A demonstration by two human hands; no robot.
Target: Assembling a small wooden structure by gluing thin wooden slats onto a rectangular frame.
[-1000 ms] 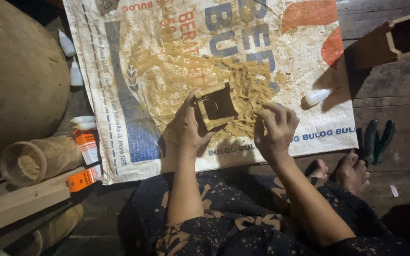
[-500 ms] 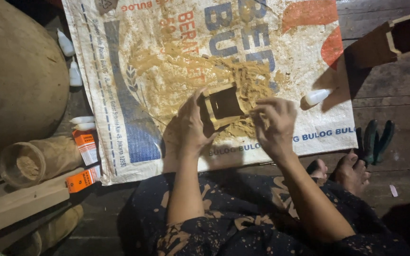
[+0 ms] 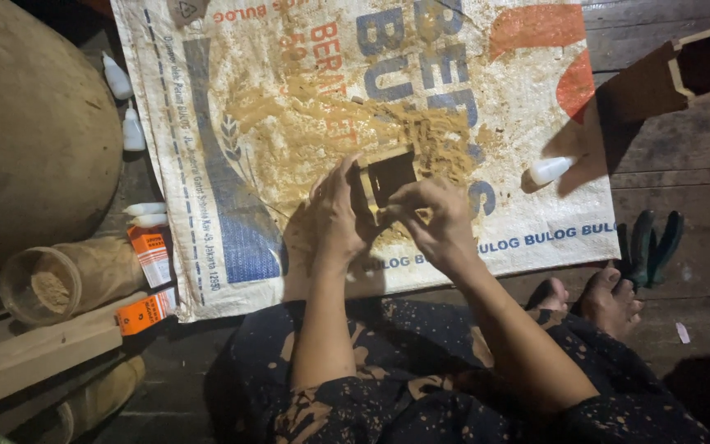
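Both hands grip a small dark square wooden frame [image 3: 391,178] over the sawdust-strewn white woven sack [image 3: 232,205] on the floor: left hand [image 3: 337,215] fingers curled on its left edge, right hand [image 3: 437,220] fingers pinching its lower right. A white glue bottle [image 3: 550,170] lies well right of the frame.

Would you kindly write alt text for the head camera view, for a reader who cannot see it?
Seen from above, a seated person's left hand and right hand hold a small dark wooden box over a woven sack strewn with sawdust. A small white bottle lies on the sack to the right; a sawdust-filled jar lies at left.
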